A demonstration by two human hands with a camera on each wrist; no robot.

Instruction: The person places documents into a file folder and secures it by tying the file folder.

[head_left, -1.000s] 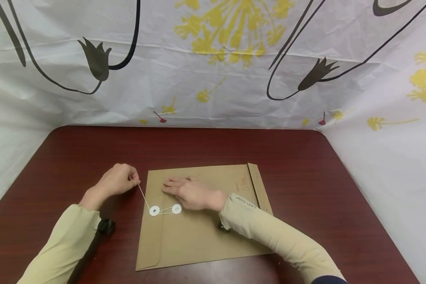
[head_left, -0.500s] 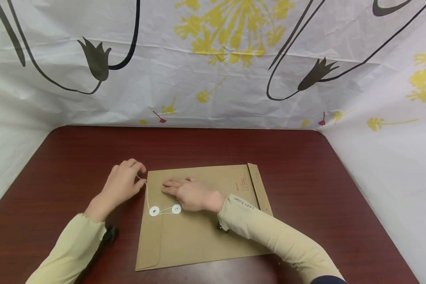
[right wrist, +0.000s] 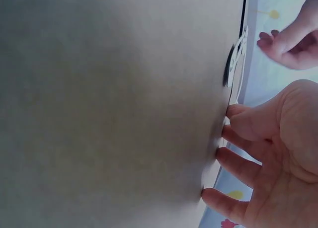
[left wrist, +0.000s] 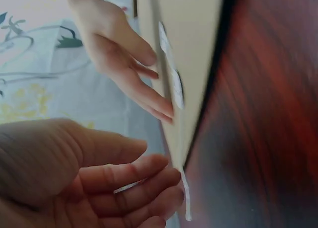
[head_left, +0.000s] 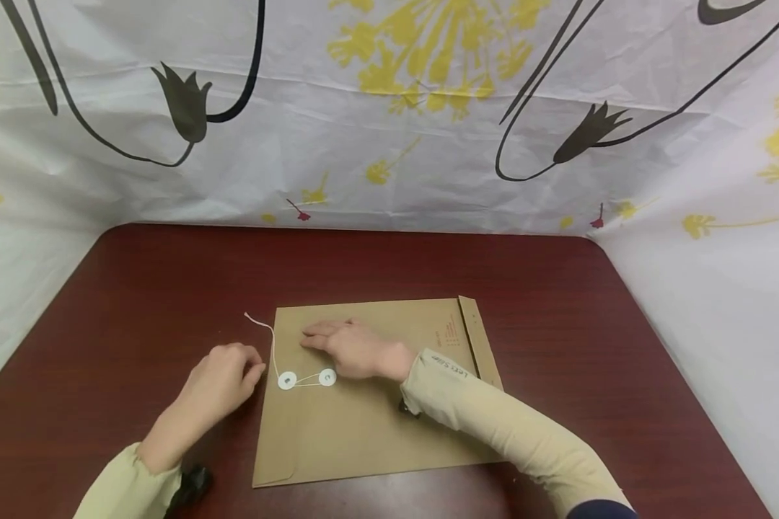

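Note:
A brown kraft envelope point(head_left: 357, 432) lies flat on the table, its flap along the left side. Two white button discs point(head_left: 287, 380) sit on it, with string looped between them. From the left disc the loose white string point(head_left: 273, 346) runs up past the envelope's left edge, its end lying on the table. My right hand point(head_left: 357, 349) rests on the envelope with extended fingertips touching the paper, as the right wrist view also shows. My left hand point(head_left: 217, 382) is just left of the envelope, fingers loosely bent, holding nothing; in the left wrist view the string point(left wrist: 186, 193) hangs beyond its fingertips.
The dark red table point(head_left: 558, 324) extends around the envelope. A white patterned cloth point(head_left: 389, 173) stands behind it and along both sides. On the envelope's right side is a folded strip point(head_left: 480, 339).
My left hand has let go of the string and moved down toward the front, beside the envelope. The string's end now lies past the upper left corner. The right hand stays put.

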